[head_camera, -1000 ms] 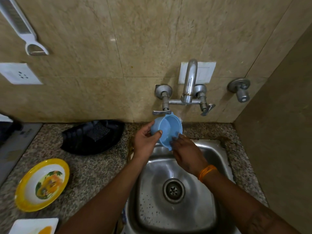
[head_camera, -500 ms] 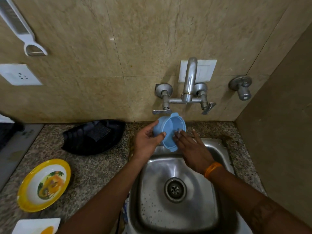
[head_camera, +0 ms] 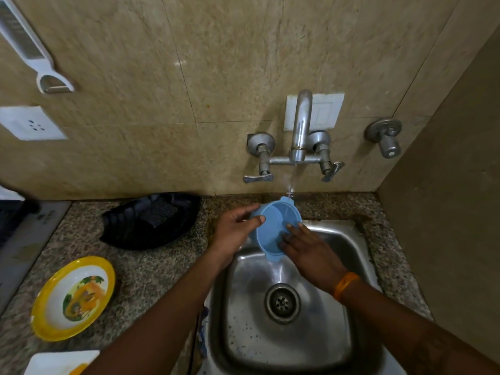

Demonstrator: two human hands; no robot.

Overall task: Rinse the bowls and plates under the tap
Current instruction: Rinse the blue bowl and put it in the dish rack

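Observation:
A small blue plastic bowl (head_camera: 270, 228) is tilted toward me over the back edge of the steel sink (head_camera: 349, 334). My left hand (head_camera: 234, 232) grips its left rim, thumb on the inside. My right hand (head_camera: 305, 249) has its straight fingers pressed against the bowl's inner wall. Water runs from the wall tap (head_camera: 300, 131) onto the bowl's far rim and spills off the bowl's lower edge into the sink. A yellow-rimmed bowl (head_camera: 73, 297) with a printed picture lies on the counter at left. A white plate (head_camera: 56, 362) shows at the bottom left corner.
A black tray (head_camera: 121, 228) holding a dark scrub pad (head_camera: 158, 213) sits on the granite counter left of the sink. The tap's two lever handles stick out above the bowl. A second valve (head_camera: 385, 138) is on the wall to the right. A side wall closes off the right.
Water now flows from the tap over the bowl and into the sink. The bowl has tipped lower toward the basin, and my right fingers have slid further into it.

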